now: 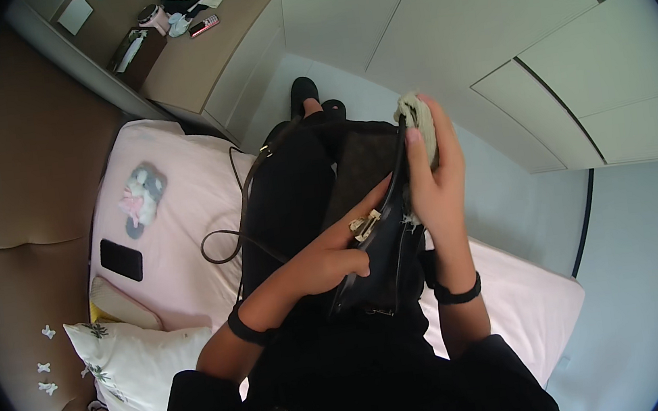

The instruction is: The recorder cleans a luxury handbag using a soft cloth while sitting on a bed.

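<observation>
A dark brown and black handbag (357, 166) rests on my lap, with a gold clasp (365, 225) at its rim. My left hand (328, 264) grips the bag near this clasp, its thumb on the near side and a finger stretched along the dark rim; its other fingers are partly hidden. At the bag's far right end, my right hand (437, 173) is closed round a bundled pale green cloth (417, 118), held against the rim. The bag's thin brown strap (244, 233) loops out to the left. What lies inside the bag is hidden.
I sit on a pink-sheeted bed (192, 282). To my left lie a plush toy (144, 196), a black phone (121, 260) and a white pillow (133, 374). A desk (203, 65) with a tissue box (139, 52) stands far left; white cabinets (470, 19) line the far right.
</observation>
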`<state>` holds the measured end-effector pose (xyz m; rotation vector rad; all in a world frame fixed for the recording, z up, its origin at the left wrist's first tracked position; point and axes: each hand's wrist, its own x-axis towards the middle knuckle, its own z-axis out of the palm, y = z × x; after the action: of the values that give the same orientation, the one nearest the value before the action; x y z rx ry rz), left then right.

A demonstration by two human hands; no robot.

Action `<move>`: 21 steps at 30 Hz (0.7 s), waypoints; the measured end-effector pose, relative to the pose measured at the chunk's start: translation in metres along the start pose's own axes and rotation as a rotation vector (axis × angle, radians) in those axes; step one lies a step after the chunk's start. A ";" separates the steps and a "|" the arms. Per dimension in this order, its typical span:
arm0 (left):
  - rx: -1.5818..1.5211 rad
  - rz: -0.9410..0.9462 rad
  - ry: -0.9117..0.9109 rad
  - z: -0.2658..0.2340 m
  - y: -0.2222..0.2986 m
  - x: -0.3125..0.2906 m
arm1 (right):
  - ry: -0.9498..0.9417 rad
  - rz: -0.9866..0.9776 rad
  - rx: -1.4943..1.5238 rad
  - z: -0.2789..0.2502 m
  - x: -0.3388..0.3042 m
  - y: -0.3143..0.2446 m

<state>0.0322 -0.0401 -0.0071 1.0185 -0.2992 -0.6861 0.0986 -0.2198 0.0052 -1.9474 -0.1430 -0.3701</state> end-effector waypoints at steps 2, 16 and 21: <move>0.000 -0.023 0.027 0.002 0.005 -0.003 | 0.084 -0.180 -0.162 0.005 -0.014 -0.005; -0.050 -0.111 0.048 -0.003 0.009 -0.002 | 0.080 -0.175 -0.188 0.004 0.003 -0.018; 0.132 0.065 0.189 -0.011 -0.007 -0.004 | -0.100 -0.291 -0.170 0.020 -0.036 -0.026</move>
<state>0.0325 -0.0329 -0.0184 1.1856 -0.2136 -0.5123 0.0611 -0.1890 0.0094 -2.1180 -0.4775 -0.4885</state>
